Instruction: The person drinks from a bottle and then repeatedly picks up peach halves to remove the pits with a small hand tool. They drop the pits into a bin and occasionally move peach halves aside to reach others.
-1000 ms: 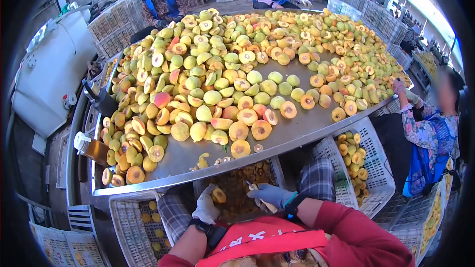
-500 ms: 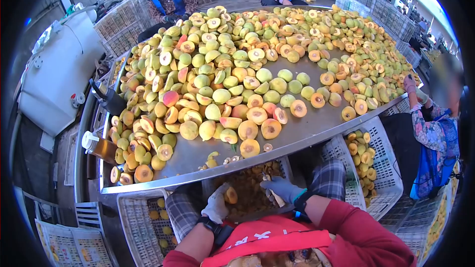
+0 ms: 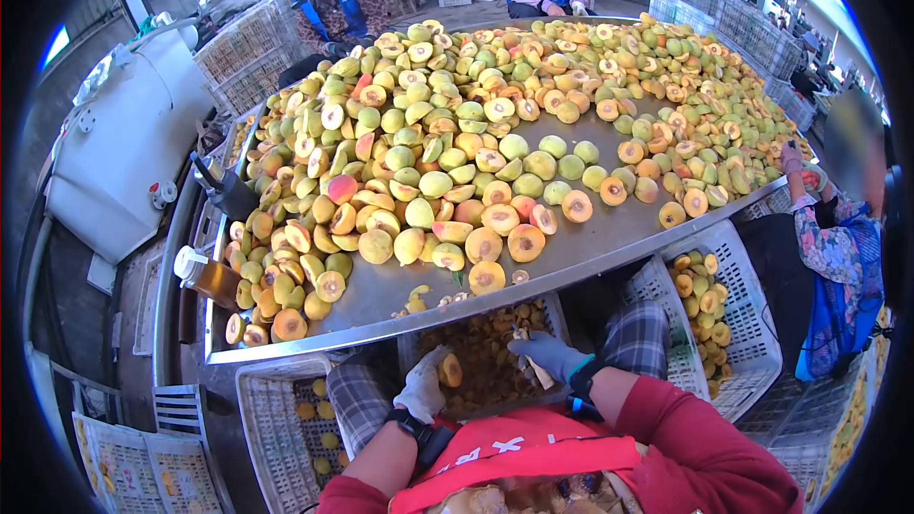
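My left hand (image 3: 422,389), in a whitish glove, is closed around a halved peach (image 3: 450,371) whose cut side shows orange. My right hand (image 3: 550,356), in a blue-grey glove, grips a small pale-handled tool (image 3: 541,374); its working end is too small to make out. Both hands hover in front of the table edge, a short gap apart, above a crate (image 3: 562,313) holding brownish bits and scraps. Beyond them, a metal table (image 3: 381,309) carries a big heap of peaches (image 3: 419,162), many cut in half with pits or hollows showing.
White plastic crates with peach halves stand left (image 3: 257,409) and right (image 3: 741,300) of my knees. A bottle of amber liquid (image 3: 214,281) and a dark bottle (image 3: 228,192) are at the table's left edge. A co-worker (image 3: 838,247) sits at right; others sit across the table.
The view has shifted slightly, so the table appears a little further right. Both my hands keep their holds. A person across the table has lowered a raised hand.
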Demonstrator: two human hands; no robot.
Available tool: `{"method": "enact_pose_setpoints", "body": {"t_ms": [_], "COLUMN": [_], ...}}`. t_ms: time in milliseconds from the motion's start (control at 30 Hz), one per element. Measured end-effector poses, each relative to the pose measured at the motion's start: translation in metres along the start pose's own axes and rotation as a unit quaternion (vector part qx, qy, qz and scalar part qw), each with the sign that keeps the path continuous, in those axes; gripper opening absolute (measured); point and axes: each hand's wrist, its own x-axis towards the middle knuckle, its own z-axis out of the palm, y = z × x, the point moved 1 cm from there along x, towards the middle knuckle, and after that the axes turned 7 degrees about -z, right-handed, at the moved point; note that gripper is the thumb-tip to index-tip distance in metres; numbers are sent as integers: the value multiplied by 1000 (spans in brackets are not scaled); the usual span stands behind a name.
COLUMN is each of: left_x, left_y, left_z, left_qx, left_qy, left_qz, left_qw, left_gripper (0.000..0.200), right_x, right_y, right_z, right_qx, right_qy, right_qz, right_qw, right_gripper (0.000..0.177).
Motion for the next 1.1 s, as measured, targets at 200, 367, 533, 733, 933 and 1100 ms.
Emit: {"method": "enact_pose_setpoints", "body": {"t_ms": [200, 367, 533, 733, 933, 1100], "left_x": [-12, -46, -72, -44, -45, -45], "left_y": [12, 60, 103, 59, 59, 68], "left_z": [7, 38, 65, 39, 34, 43], "left_qx": [68, 390, 552, 285, 412, 286], "left_qy": [8, 77, 90, 72, 70, 88], "left_qz": [21, 66, 108, 41, 51, -31], "left_qw": [997, 915, 822, 955, 907, 954], "left_gripper": [61, 61, 65, 44, 64, 66], "right_x": [1, -2, 7, 6, 8, 11], "right_y": [2, -2, 7, 7, 6, 10], "right_z": [-2, -3, -5, -7, -7, -9], "right_qx": [-3, -5, -2, 38, 21, 19], "right_qy": [5, 7, -7, -30, -29, -27], "right_qz": [3, -16, -20, -20, -17, -21], "right_qw": [1000, 1000, 1000, 999, 999, 999], "right_gripper": [27, 29, 30, 28, 28, 26]}}
